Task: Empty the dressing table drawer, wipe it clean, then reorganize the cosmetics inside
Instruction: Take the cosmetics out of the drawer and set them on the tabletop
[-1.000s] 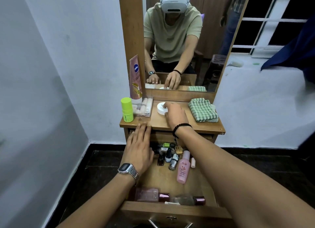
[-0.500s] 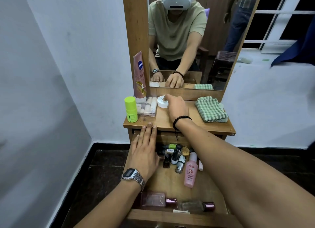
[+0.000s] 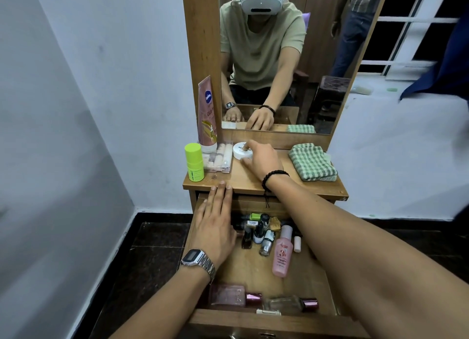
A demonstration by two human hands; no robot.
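The wooden drawer (image 3: 266, 323) stands pulled out below the dressing table top (image 3: 243, 180). Inside lie a pink bottle (image 3: 281, 257), a cluster of small nail polish bottles (image 3: 258, 229) at the back, and two perfume bottles (image 3: 228, 294) (image 3: 286, 304) along the front. My right hand (image 3: 265, 161) is on the table top and holds a white round jar (image 3: 239, 152), index finger over its lid and thumb at its front. My left hand (image 3: 214, 227) lies flat over the drawer's back left, its fingertips at the table top's edge.
On the table top stand a lime green bottle (image 3: 194, 165), a pink tube (image 3: 207, 115) and a clear box of small tubes (image 3: 219, 158) at the left. A folded green checked cloth (image 3: 313, 165) lies at the right. A mirror (image 3: 279, 59) rises behind.
My right hand stays at the white jar, its index finger now over the lid. My left hand has barely moved. The view has shifted slightly.
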